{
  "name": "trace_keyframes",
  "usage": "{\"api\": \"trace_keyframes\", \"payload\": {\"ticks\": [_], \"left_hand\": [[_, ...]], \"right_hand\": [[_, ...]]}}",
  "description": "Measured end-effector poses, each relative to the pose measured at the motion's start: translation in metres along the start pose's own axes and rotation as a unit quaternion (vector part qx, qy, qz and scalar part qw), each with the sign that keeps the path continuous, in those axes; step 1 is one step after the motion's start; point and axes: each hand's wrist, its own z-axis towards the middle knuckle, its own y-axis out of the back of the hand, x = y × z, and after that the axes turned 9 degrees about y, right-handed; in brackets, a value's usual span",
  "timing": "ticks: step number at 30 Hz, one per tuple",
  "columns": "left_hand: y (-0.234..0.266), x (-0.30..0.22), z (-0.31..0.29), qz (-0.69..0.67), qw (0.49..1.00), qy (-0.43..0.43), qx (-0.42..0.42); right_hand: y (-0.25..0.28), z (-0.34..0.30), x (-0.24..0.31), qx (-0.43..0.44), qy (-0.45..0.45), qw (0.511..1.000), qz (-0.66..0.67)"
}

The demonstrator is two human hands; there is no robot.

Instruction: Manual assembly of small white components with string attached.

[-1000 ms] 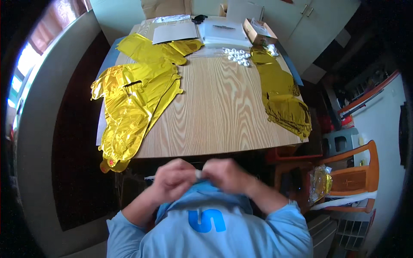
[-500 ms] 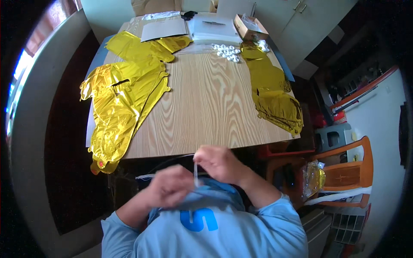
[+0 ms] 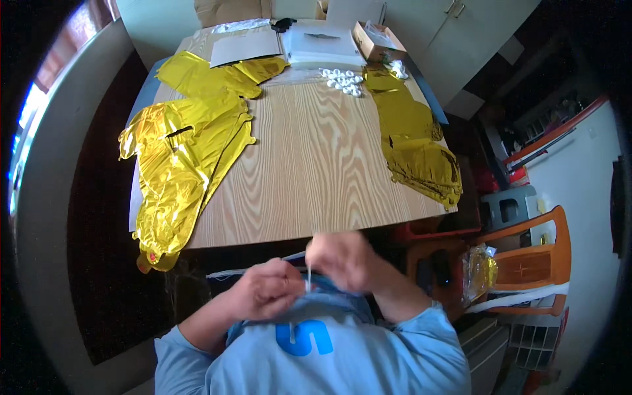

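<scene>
Both of my hands are held close to my chest, below the near edge of the wooden table (image 3: pixel 316 164). My left hand (image 3: pixel 266 295) and my right hand (image 3: pixel 339 258) pinch a thin white string (image 3: pixel 307 275) between them. A length of that string trails left toward the dark floor. What else the fingers enclose is hidden. A pile of flat gold foil balloons (image 3: pixel 181 164) lies on the table's left side. A second stack of gold foil balloons (image 3: pixel 415 145) lies along the right edge.
At the far end of the table are white sheets of paper (image 3: pixel 245 46), a clear folder (image 3: pixel 322 46), a small cardboard box (image 3: pixel 372 41) and a cluster of small white pieces (image 3: pixel 343 80). An orange chair (image 3: pixel 530 263) stands to the right with a gold foil bundle (image 3: pixel 479 271) beside it.
My hands have shifted: the right hand rose above the left, and the string now hangs between them. The view has tilted slightly.
</scene>
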Motion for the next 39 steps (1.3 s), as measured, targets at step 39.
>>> {"api": "trace_keyframes", "payload": {"ticks": [39], "left_hand": [[0.010,0.007,0.006,-0.032,0.988,0.118,-0.098]], "right_hand": [[-0.015,-0.003,0.013,0.113,0.039,0.993,0.005]]}}
